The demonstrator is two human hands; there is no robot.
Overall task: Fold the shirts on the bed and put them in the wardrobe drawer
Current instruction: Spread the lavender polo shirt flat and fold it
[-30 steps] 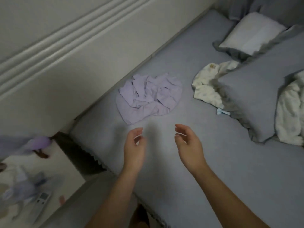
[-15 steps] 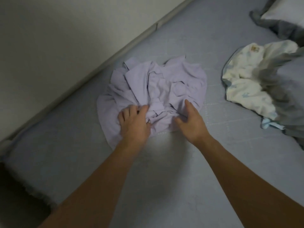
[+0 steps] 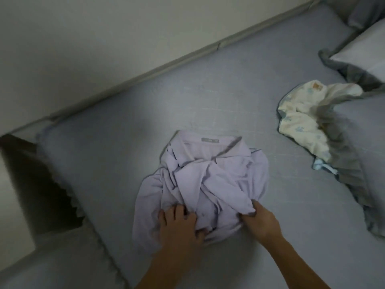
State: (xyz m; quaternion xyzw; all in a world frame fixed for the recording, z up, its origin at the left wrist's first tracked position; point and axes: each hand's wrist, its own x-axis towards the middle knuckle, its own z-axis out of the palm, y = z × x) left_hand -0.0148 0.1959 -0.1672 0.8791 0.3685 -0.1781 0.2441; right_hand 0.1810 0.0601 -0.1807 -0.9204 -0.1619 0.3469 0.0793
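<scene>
One lilac shirt (image 3: pixel 208 184), crumpled in a heap, collar and label at its far edge, lying near the middle of the bed (image 3: pixel 125 142) toward the near side. One cream printed garment (image 3: pixel 300 122), bunched, at the right, partly under a grey frilled pillow (image 3: pixel 358 142). Second pillow (image 3: pixel 362 51), white-centred, at the far right corner. Two hands on the lilac shirt: left hand (image 3: pixel 179 228) on its near left part, fingers curled into the cloth, gathering it; right hand (image 3: pixel 260 220) at its near right edge, fingers and thumb pinching a fold. One pale wall (image 3: pixel 83 49) along the far left side of the bed.
</scene>
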